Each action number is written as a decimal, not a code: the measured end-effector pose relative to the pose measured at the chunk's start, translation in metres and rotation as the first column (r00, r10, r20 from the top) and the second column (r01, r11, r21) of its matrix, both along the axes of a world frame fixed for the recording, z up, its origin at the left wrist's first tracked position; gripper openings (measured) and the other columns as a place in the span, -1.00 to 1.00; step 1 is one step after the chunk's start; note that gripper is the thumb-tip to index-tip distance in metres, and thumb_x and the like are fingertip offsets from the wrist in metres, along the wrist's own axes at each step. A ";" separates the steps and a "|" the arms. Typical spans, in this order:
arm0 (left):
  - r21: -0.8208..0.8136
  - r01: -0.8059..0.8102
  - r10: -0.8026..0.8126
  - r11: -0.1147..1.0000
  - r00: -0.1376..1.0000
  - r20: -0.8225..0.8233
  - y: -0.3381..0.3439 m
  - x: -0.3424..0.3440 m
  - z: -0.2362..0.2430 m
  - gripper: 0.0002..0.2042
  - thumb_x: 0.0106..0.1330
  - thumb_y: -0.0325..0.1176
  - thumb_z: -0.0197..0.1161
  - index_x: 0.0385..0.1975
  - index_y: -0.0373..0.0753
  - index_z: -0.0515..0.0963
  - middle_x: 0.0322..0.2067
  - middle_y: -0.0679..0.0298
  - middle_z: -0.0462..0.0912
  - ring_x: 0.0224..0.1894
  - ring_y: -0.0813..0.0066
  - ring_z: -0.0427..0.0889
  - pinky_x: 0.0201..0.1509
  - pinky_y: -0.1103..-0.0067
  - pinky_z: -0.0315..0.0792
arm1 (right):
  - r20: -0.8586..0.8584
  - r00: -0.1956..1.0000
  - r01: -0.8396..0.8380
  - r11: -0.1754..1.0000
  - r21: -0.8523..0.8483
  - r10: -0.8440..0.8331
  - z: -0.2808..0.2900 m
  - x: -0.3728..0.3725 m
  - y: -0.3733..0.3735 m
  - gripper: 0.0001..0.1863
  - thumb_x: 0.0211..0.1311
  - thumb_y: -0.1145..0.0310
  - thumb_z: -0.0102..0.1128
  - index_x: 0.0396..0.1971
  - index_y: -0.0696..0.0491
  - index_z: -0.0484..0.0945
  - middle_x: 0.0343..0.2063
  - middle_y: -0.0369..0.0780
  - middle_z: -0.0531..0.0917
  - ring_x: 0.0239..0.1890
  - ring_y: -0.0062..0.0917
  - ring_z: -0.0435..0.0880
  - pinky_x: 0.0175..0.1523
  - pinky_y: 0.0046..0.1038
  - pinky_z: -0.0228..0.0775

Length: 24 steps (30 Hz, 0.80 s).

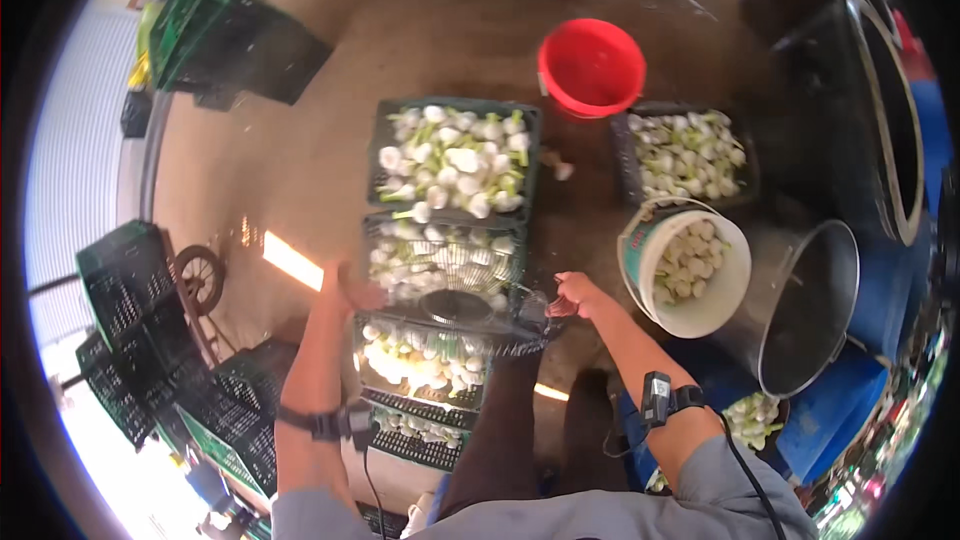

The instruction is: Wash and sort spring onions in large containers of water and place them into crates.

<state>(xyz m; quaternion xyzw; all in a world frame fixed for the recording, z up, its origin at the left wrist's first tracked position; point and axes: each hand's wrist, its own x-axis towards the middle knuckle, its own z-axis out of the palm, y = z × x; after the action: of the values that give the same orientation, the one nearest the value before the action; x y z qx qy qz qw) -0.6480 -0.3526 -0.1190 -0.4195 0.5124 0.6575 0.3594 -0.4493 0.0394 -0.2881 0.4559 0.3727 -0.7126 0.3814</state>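
My left hand [358, 290] is at the left side of the middle garlic crate [366, 250], its fingers smeared by motion. On the right, my right hand [577, 290] is closed around something reddish and dark that I cannot make out. Between the hands is a round wire grille with a dark centre [456, 307], like a fan guard, in front of the crate. Whether either hand touches the grille is unclear. Trimmed garlic bulbs [455, 162] fill the crate beyond, and more bulbs [425, 360] lie in the crate nearer me.
A red bucket [592, 68] stands ahead, beside another garlic crate [690, 155]. To my right are a white bucket [735, 285] of peeled-looking bulbs and a large metal pot [815, 310]. Dark green crates [130, 285] and a wheel [199, 280] stand left.
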 end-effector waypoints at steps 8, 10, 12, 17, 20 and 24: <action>0.170 0.016 -0.031 0.985 0.996 0.087 0.077 0.198 0.055 -0.17 -0.08 -0.57 -0.18 0.24 0.38 -0.14 -0.02 -0.44 0.26 -0.02 -0.38 0.38 -0.05 -0.15 0.32 | -0.122 0.925 -0.270 0.850 0.453 0.359 0.046 0.098 0.105 -0.48 0.06 0.46 -0.08 0.12 0.03 0.30 -0.23 0.04 0.58 -0.19 -0.23 0.60 -0.23 -0.27 0.50; 0.151 -0.069 0.063 0.986 0.997 0.047 0.086 0.252 0.074 -0.15 -0.08 -0.60 -0.19 0.24 0.41 -0.15 -0.03 -0.43 0.27 -0.03 -0.36 0.40 -0.06 -0.11 0.36 | -0.140 0.759 -0.397 0.622 0.675 0.636 0.045 0.114 0.114 -0.51 0.07 0.40 -0.03 0.09 0.04 0.32 -0.23 0.04 0.57 -0.11 -0.24 0.57 -0.12 -0.27 0.45; 0.166 -0.145 0.144 0.975 0.989 0.018 0.093 0.290 0.072 -0.15 -0.08 -0.59 -0.19 0.24 0.42 -0.17 -0.03 -0.39 0.29 -0.04 -0.33 0.42 -0.07 -0.06 0.39 | -0.125 0.632 -0.136 0.269 0.954 0.765 0.051 0.104 0.125 -0.53 0.07 0.27 0.07 0.02 0.09 0.39 -0.24 0.01 0.57 -0.06 -0.26 0.52 0.01 -0.31 0.32; 0.174 -0.313 0.316 0.934 0.949 0.008 0.102 0.338 0.073 -0.17 -0.08 -0.55 -0.16 0.27 0.29 -0.20 -0.02 -0.34 0.31 -0.07 -0.28 0.45 -0.02 -0.01 0.38 | -0.402 0.769 0.123 0.501 0.857 0.498 0.038 0.058 0.147 -0.64 0.10 0.26 0.08 -0.14 0.15 0.46 -0.48 -0.22 0.58 -0.36 -0.49 0.56 -0.25 -0.48 0.37; 0.197 -0.538 0.541 0.820 0.840 0.041 0.087 0.354 0.066 -0.23 -0.14 -0.47 -0.07 0.23 -0.01 -0.08 0.06 -0.30 0.24 0.06 -0.24 0.34 0.13 0.04 0.25 | -0.549 0.740 0.177 0.674 0.717 0.390 0.004 0.046 0.150 -0.70 0.09 0.26 0.12 -0.22 0.12 0.48 -0.40 -0.19 0.57 -0.32 -0.45 0.54 -0.21 -0.45 0.38; 0.207 -0.710 0.722 0.674 0.691 0.020 0.058 0.388 0.063 -0.29 -0.14 -0.53 -0.07 0.18 -0.02 0.05 0.12 -0.21 0.19 0.12 -0.19 0.27 0.16 0.06 0.23 | -0.364 0.826 -0.127 0.772 0.623 0.430 -0.012 -0.005 0.078 -0.73 0.04 0.37 0.17 -0.22 0.05 0.45 -0.50 -0.25 0.51 -0.36 -0.54 0.52 -0.26 -0.50 0.39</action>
<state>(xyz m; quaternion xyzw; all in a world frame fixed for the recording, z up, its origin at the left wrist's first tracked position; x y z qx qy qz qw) -0.2601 -0.2945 -0.0557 -0.5275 0.2499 0.8062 0.0968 -0.4541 0.1178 -0.3003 0.2920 0.7185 -0.5901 0.2241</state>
